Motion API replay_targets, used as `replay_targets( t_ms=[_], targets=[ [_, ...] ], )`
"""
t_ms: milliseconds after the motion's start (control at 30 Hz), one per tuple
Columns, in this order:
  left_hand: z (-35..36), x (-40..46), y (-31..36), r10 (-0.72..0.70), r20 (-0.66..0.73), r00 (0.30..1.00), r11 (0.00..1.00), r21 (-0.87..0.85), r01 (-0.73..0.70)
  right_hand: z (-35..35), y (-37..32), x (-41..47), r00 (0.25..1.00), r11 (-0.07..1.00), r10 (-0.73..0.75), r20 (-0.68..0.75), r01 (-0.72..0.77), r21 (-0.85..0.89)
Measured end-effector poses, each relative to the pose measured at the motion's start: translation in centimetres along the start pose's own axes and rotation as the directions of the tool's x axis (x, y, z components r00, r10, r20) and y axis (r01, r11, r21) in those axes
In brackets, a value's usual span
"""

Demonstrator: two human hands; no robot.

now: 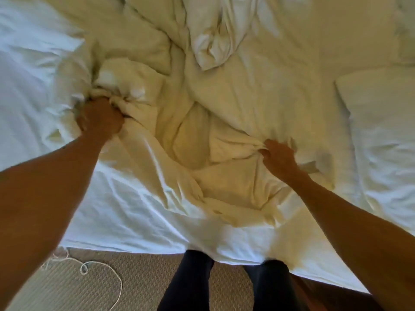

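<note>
A person at the bed's edge takes hold of a crumpled duvet [202, 122] heaped across the middle of the frame. The left hand [100, 118], at centre left, is clenched round a thick bunch of the fabric, fingers curled tight into it. The right hand [279, 158], right of centre, pinches a fold between thumb and curled fingers. The bed-making looks barely begun: the duvet lies twisted and bunched, nowhere spread flat, with a wad piled at top centre. Likely left to do: shake it out, square it over the sheet [125, 225], and set the pillow [381, 131] at right.
</note>
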State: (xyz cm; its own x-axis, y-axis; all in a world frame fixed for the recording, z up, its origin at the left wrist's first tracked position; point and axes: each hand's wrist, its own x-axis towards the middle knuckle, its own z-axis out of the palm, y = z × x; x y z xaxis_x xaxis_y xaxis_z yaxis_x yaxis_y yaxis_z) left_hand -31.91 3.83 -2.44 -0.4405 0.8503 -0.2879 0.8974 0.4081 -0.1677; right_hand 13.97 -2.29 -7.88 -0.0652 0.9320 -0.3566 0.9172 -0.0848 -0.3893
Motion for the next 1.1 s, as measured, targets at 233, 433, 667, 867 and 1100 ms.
replay_targets(
  t_ms=[233,433,667,867,1100],
  targets=[
    [-5.3,-9.7,1.7,0.204,-0.052,0.978,0.979,-0.011,-0.205,-10.4,0.7,-13.0,0.979,0.890,0.145,-0.143,-0.066,0.452],
    [-4.5,-27.4,14.5,0.689,0.477,0.546,0.719,-0.545,-0.431,-11.1,-5.1,-24.5,0.991,0.766,0.124,0.048,-0.126,0.631],
    [-6.4,-37.9,15.2,0.679,0.578,0.454,0.543,-0.811,0.220,-14.8,-2.1,-26.0,0.890,0.490,0.256,0.378,-0.456,0.743],
    [-8.3,-40.5,15.3,0.868,0.455,0.198,0.457,-0.889,0.038,-12.8,-0.9,-25.0,0.661,0.742,0.228,0.715,-0.593,0.311],
    [-5.6,-42.4,10.5,0.871,0.437,0.225,0.239,-0.776,0.584,-6.4,-4.2,-26.2,0.851,0.935,0.332,0.407,-0.353,-0.026]
  ],
)
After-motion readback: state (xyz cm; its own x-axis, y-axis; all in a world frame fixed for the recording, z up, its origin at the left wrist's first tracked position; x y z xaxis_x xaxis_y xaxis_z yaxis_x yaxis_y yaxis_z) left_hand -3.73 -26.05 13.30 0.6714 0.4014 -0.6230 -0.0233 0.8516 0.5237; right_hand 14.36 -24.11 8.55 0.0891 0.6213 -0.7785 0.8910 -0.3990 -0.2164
